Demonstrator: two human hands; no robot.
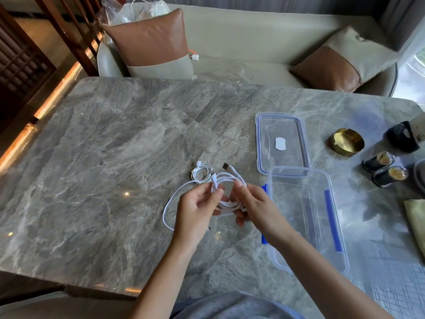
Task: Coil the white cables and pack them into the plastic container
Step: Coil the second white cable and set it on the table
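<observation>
A white cable (226, 180) is partly coiled in loops between my two hands, above the marble table (103, 157). My left hand (197, 208) pinches a strand near one plug. My right hand (250, 203) grips the bundle of loops. A loose tail of the cable curves left and down onto the table. Its dark USB plug sticks up behind the loops. A second, smaller white cable (201, 172) lies coiled on the table just beyond my left hand. The clear plastic container (305, 217) with blue clips stands open and empty right of my right hand.
The container's lid (281, 143) lies flat behind it. A brass dish (347, 141), dark jars (384, 171) and a green cloth (416, 217) sit at the table's right side. A sofa with cushions runs behind the table.
</observation>
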